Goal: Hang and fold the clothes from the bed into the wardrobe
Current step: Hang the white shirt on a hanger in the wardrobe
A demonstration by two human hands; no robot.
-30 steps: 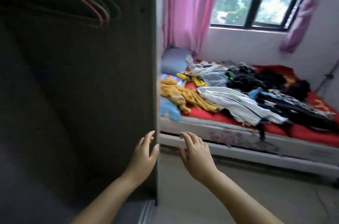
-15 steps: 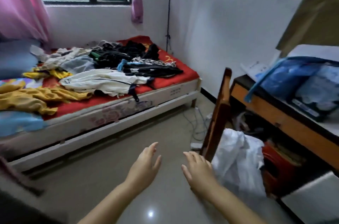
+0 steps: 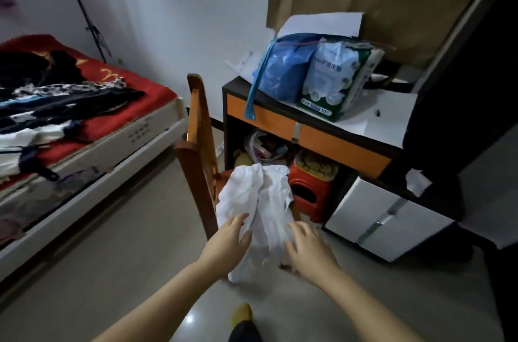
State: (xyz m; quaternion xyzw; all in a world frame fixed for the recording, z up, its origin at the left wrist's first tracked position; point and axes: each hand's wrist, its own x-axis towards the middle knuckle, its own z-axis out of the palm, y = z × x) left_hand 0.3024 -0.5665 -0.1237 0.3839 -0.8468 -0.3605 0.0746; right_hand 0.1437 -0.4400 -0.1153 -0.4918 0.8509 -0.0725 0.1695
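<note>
Now I've turned away from the wardrobe and past the bed (image 3: pixel 157 128), and both hands have come down onto a white garment (image 3: pixel 258 201) heaped on the wooden chair (image 3: pixel 196 151). A second ago they hung over bare floor. My left hand (image 3: pixel 227 243) and right hand (image 3: pixel 308 249) lie on the cloth with fingers spread apart and straight, touching it but not yet closed round it. Most of the clothes (image 3: pixel 56 106) are piled on the red bed, untouched. I judge this piece is next to gather and carry back.
</note>
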